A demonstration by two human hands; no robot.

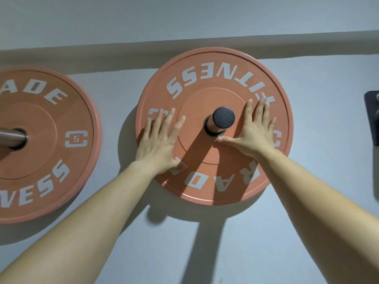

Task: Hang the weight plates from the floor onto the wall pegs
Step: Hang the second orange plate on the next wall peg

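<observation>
Both palms spread flat on the plate [215, 78] threaded over its peg [222, 119] — left hand [159, 144] left of it, right hand [253, 134] right — and uneven pushing could cock the plate, jamming it.

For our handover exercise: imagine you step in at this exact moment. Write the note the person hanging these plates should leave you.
Left hand: open, flat on the centre plate, left of the peg.
Right hand: open, flat on the same plate, thumb just below the peg.
Done: centre plate is on its peg, close to the wall; left plate hangs on its own peg.
Left: take the hands away; a dark wall bracket at the right edge carries no visible plate. The floor is out of view.
</observation>
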